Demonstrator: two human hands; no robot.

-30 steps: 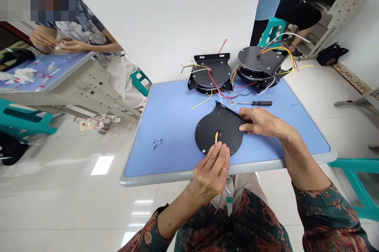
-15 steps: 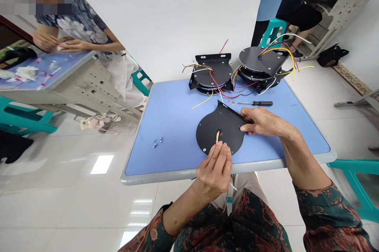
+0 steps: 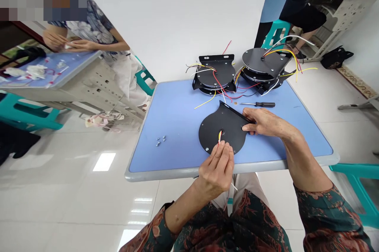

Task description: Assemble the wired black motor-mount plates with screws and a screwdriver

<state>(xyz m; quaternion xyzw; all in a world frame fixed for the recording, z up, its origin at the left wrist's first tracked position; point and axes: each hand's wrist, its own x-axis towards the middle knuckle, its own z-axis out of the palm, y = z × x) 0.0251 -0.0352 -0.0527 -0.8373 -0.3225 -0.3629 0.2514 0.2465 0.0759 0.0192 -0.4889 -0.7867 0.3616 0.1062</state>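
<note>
A black round metal plate (image 3: 216, 127) with a straight bracket edge lies near the front of the blue table (image 3: 174, 126). A bundle of red, yellow and white wires (image 3: 220, 136) comes up through its centre hole. My left hand (image 3: 217, 169) pinches these wires at the plate's near edge, fingers closed on them. My right hand (image 3: 265, 122) rests on the plate's right side and grips its bracket edge. Loose wire ends hang below my left hand, over my lap.
Two stacks of similar black plates with coloured wires (image 3: 215, 74) (image 3: 265, 66) stand at the table's far edge. A screwdriver (image 3: 259, 104) lies behind my right hand. Small screws (image 3: 160, 140) lie at the left. Other people sit at desks at far left and far right.
My left hand has drawn the wires a little toward me, off the plate's near edge. The right hand stays on the plate. The camera has shifted slightly.
</note>
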